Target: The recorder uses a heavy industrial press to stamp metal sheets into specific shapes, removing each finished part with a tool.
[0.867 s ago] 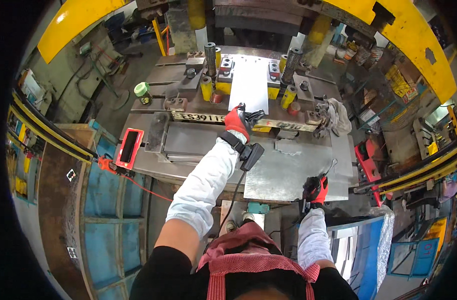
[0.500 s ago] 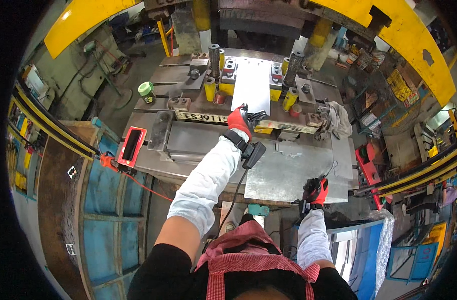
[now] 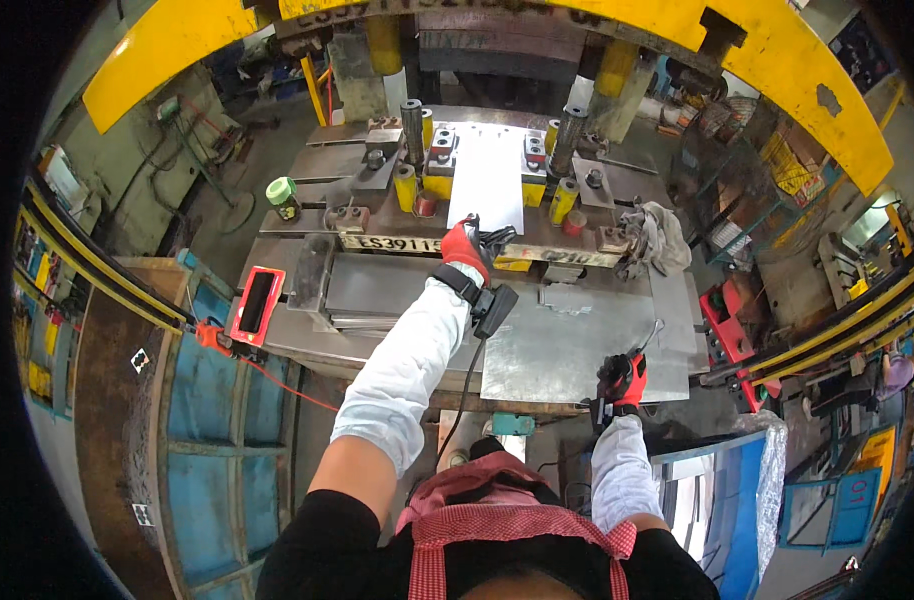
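Note:
My left hand, in a red and black glove, is closed on the near end of a bright metal sheet. The sheet lies lengthwise over the press die, between two blocks with yellow bases. A strap and a dark cabled device sit on my left wrist. Lower right, my right hand, gloved alike, is closed around a thin metal hook-like tool. Its tip points away from me, above a wide grey metal plate on the bench. The gloves partly hide both grips.
Dark guide posts and yellow cylinders rise around the die. Stacked plates and a red-framed phone-like thing lie left. A green-lidded jar stands behind them; a grey rag hangs right. A yellow press frame arches overhead.
The whole view has shifted slightly, so the bench appears a little further left. Both hands keep nearly the same places against the sheet and the plate.

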Demonstrator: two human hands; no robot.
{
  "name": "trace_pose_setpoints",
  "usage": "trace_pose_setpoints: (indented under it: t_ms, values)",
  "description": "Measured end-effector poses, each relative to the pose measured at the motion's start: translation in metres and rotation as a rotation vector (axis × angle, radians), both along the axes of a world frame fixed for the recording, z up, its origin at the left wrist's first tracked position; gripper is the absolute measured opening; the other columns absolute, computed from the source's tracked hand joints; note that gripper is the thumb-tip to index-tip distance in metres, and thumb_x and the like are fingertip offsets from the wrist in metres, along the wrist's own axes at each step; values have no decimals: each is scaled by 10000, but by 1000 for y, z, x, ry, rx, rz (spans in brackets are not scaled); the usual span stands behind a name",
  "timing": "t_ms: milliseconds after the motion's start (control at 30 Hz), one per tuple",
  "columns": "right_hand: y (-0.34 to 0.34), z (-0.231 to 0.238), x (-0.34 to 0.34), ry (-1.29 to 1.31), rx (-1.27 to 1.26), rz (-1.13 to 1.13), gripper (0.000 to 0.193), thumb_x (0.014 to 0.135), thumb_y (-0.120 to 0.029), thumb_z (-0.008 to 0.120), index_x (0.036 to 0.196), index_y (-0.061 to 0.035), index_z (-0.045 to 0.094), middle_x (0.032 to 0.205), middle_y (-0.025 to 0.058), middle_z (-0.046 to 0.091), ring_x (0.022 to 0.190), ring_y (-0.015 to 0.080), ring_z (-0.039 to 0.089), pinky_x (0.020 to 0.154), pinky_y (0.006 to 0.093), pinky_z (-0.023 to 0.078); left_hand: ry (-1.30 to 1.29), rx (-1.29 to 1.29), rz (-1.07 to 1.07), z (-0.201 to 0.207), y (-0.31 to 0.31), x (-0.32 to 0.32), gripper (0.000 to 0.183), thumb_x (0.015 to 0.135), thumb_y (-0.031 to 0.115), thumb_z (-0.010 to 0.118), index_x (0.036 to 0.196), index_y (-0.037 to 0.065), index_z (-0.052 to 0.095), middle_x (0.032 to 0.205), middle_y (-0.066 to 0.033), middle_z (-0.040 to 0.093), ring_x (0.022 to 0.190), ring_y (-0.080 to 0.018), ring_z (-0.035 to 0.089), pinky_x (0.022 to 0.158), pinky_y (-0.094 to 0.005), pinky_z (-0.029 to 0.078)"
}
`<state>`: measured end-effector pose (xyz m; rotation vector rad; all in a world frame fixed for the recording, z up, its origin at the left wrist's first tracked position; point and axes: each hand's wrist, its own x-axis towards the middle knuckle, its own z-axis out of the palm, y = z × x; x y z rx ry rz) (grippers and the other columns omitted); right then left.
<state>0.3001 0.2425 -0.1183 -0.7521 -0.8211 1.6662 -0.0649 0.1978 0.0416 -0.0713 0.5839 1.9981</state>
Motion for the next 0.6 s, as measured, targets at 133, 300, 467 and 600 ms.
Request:
trace_pose_setpoints:
  t_ms: [133,300,467,600]
  values:
    - [6,-15,6,48,-29,20,213,795,-183,559,781,-134,352,533,18,409,398,156,406,365,295,365,-43,37,4,2,-4,3,376,905,225,391,1133,-70,343,1070,-367,476,928,-469,540,779,-482,514]
    - [15,-32,13,175,-83,118,233,779,-183,581,810,-135,356,555,21,415,412,160,413,394,312,396,-31,93,-22,-4,-1,-1,317,924,180,325,1143,-49,339,1129,-344,454,987,-457,520,846,-475,486]
    - [2,-9,5,90,-36,61,233,759,-162,580,832,-126,362,569,30,426,420,164,427,401,311,405,977,72,-78,-34,-3,-20,333,925,159,274,1186,-26,366,1152,-298,477,1037,-403,513,904,-422,457]
    - [-2,3,-4,64,-66,2,239,742,-139,580,834,-123,360,580,37,442,425,166,442,403,315,420,1494,249,-170,-48,2,-38,349,920,160,259,1190,-29,371,1168,-288,477,1073,-391,499,897,-407,456]
